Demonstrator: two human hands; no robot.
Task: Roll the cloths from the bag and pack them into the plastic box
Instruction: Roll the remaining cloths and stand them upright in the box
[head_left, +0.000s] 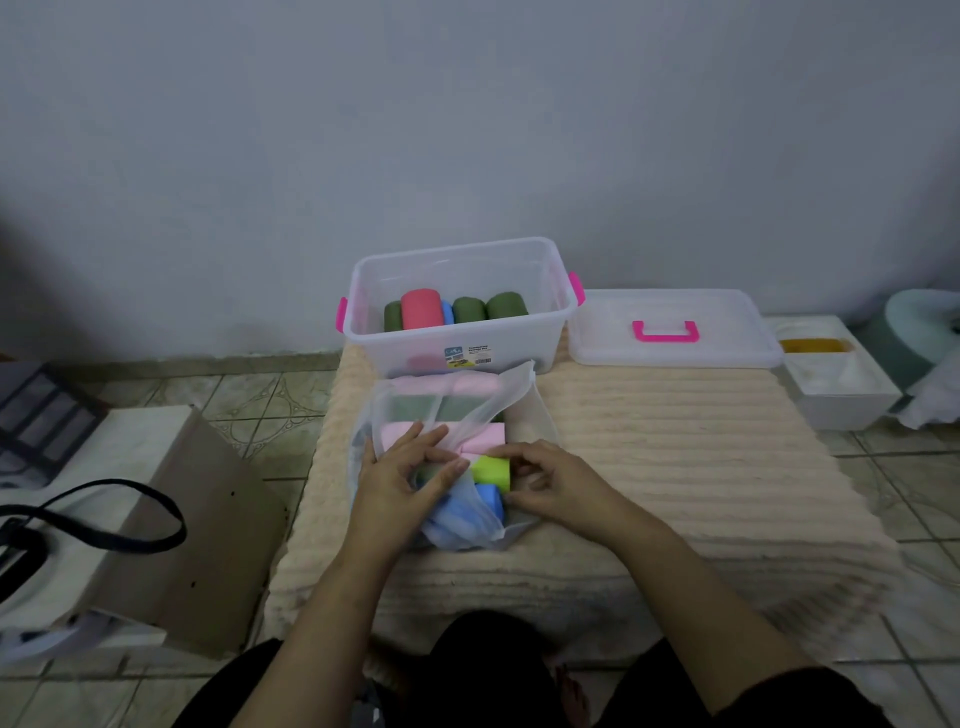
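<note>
A translucent plastic bag (395, 405) lies on a cream ribbed mat (675, 467), holding folded cloths: pink (491, 434), lime green (491, 470), blue (491, 499) and dark green. My left hand (402, 475) pinches the bag's edge over the cloths. My right hand (550, 483) grips the bag's right side next to the lime green cloth. Behind the bag stands the clear plastic box (540, 332) with pink latches. It holds several rolled cloths: a red one (421, 309), dark green ones (506, 305) and a blue one.
The box's clear lid (675, 312) with a pink handle lies right of the box. A white tub (841, 395) sits further right. On the left are a cardboard sheet (208, 519), a black strap (104, 514) and tiled floor. A wall is behind.
</note>
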